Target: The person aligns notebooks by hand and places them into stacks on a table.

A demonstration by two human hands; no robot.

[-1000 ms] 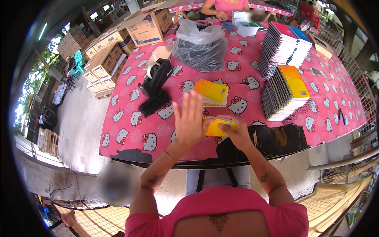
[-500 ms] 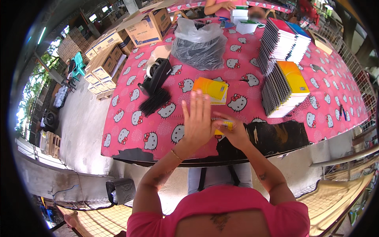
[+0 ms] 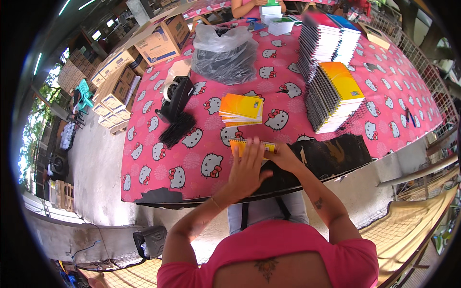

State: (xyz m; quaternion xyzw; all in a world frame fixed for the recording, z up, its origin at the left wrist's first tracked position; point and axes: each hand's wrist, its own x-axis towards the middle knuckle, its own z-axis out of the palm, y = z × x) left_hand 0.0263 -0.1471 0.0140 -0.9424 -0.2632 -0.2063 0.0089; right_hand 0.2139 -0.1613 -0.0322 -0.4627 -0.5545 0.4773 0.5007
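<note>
A small yellow-orange notebook point(image 3: 237, 145) with a wire-like row along its far edge lies near the front of the table. My left hand point(image 3: 246, 165) rests flat across it, fingers stretched out and thumb apart. At the notebook's right end, my right hand point(image 3: 284, 157) has its fingers closed on the edge; its fingertips are partly hidden. Just beyond lies a small loose pile of yellow-orange covered pads point(image 3: 242, 106). To the left are a bundle of black binding coils point(image 3: 177, 130) and a black tape dispenser point(image 3: 178, 98).
Stacked yellow spiral notebooks point(image 3: 343, 81) stand at right, with red and blue ones point(image 3: 331, 41) behind. A plastic bag point(image 3: 224, 55) of dark contents sits farther back, near a cardboard box point(image 3: 163, 41). A pink patterned cloth point(image 3: 192, 161) covers the table. Another person point(image 3: 245, 8) works at the far side.
My left hand has come down from a raised position onto the notebook, which now shows more. My right hand stays at its right end. The whole view has shifted slightly.
</note>
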